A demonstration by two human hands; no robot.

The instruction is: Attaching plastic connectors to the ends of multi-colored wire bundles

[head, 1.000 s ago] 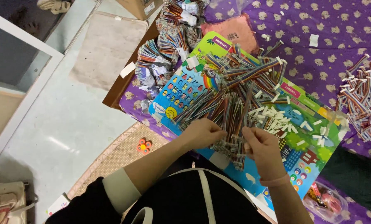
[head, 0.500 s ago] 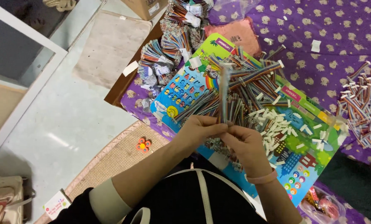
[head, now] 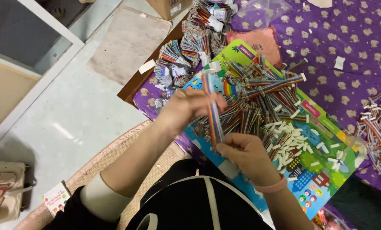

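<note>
Both my hands hold one bundle of rainbow-coloured ribbon cables, lifted upright above the pile. My left hand grips its middle and my right hand pinches its lower end. Beneath lies a loose heap of the same striped cables on a colourful illustrated board. Small white connector pieces are scattered over the board to the right of my right hand.
Tied cable bundles are stacked at the board's far left edge. More cables with white ends lie at right on a purple patterned cloth. A cardboard box, beige mat and woven rug are around.
My hands have raised a bundle out of the heap and drawn it up toward me; the left hand moved up along it while the right stayed at its lower end.
</note>
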